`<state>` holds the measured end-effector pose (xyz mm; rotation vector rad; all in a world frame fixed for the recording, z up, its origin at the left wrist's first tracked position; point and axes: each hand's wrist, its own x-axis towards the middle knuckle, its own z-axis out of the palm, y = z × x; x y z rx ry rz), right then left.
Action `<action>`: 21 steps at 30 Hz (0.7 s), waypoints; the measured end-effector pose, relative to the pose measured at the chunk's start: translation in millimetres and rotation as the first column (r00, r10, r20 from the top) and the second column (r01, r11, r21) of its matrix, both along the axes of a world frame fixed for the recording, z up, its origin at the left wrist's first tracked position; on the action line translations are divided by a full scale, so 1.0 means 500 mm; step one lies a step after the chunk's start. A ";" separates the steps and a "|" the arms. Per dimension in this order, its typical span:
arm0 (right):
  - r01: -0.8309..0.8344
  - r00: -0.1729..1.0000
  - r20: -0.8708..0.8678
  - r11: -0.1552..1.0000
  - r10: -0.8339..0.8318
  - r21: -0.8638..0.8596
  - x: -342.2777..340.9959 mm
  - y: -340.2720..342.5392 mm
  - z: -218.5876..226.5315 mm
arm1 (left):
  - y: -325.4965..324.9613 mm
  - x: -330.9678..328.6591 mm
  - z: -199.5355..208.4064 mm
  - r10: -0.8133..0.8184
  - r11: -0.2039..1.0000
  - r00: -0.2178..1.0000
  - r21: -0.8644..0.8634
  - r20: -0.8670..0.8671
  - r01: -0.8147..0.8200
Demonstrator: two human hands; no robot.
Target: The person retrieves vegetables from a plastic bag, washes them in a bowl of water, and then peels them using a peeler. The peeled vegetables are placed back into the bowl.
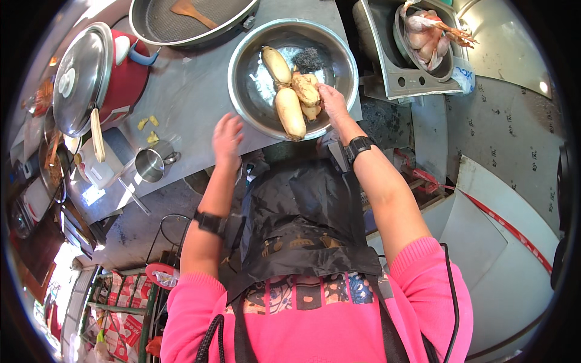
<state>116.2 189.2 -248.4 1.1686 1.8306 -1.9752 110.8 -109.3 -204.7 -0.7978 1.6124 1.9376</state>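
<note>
Both arms held out ahead, spread at elbows. Left forearm [218, 190] bare, run nearly straight forward. Left hand [227, 140] raised, motion-blurred; fingers loosely parted, pointed away from body. Right forearm [387, 187] bare, slanted inward. Right hand [336, 106] reached farther forward than left, fingers bent inward toward midline. Finger closure on right partly hidden, can't be judged.
</note>
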 end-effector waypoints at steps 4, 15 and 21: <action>-0.231 0.960 -0.076 0.918 0.268 0.322 0.017 -0.002 -0.008 | 0.204 -0.036 -0.022 -0.404 0.914 0.902 -0.092 -0.154 0.394; -0.410 0.894 -0.075 0.875 0.441 0.257 0.045 0.060 0.009 | 0.166 -0.091 -0.016 -0.254 0.702 0.912 0.710 0.323 -0.055; -0.399 0.908 -0.056 0.898 0.415 0.188 0.070 0.056 0.016 | 0.188 -0.087 -0.020 -0.208 0.944 0.978 0.259 -0.008 0.203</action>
